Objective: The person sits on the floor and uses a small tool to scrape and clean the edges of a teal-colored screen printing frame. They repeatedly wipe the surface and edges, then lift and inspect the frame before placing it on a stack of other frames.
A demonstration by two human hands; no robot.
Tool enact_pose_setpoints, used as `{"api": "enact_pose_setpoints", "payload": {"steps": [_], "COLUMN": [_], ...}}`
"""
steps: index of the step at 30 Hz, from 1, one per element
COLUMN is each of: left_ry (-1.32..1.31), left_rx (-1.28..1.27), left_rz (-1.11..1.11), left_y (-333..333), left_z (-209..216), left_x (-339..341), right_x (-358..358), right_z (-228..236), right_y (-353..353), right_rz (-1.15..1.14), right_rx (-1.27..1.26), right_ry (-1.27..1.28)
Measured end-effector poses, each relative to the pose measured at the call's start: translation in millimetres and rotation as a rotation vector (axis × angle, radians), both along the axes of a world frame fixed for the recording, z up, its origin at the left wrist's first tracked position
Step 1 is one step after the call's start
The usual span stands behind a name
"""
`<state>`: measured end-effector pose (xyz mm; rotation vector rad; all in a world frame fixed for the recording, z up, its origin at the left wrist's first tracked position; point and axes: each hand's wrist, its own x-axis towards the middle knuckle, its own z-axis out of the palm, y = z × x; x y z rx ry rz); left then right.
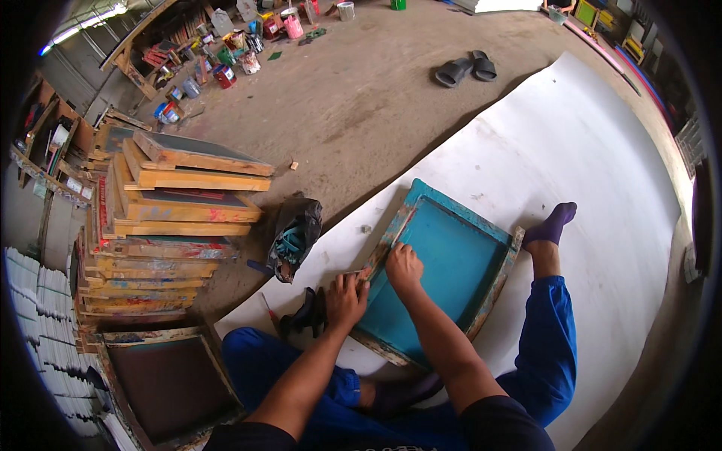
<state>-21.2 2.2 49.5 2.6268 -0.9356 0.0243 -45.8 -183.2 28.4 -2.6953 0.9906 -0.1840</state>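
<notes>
A wooden screen-printing frame (444,263) with teal mesh lies tilted on the white sheet between my legs, its rim stained with paint. My left hand (346,302) is closed on the frame's left rail, fingers bent over the wood. Farther along the same rail, my right hand (404,264) is closed in a fist against the inner edge of the mesh. Whatever its fingers pinch, if anything, is hidden. Beside my left hand lies a black tool (304,312), its kind unclear, near a thin red-handled tool (268,307).
Stacked wooden frames (173,218) rise on the left, with a dark-mesh frame (169,383) below them. A black bag (293,237) holding teal scraps stands beside the white sheet (587,150). Black slippers (466,69) and several paint cans (224,75) are farther off.
</notes>
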Motion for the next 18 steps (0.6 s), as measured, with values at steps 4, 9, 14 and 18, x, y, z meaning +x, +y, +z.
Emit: {"api": "enact_pose_setpoints", "payload": {"steps": [4, 9, 14, 18], "left_ry": [-0.007, 0.013, 0.114, 0.114], "left_rx": [0.003, -0.044, -0.092, -0.191], "left_rz": [0.003, 0.020, 0.018, -0.015], "left_y": [0, -3, -2, 2], "left_z": [-1, 2, 4, -7], "left_x": [1, 8, 7, 12], "right_x": [7, 14, -19, -44], "right_z": [-5, -10, 13, 18], "right_y": [6, 3, -34, -36], "right_rz": [0.000, -0.002, 0.178, 0.443], "right_rx": [-0.121, -0.109, -0.030, -0.140], "right_ry": [0.003, -0.005, -0.243, -0.082]}}
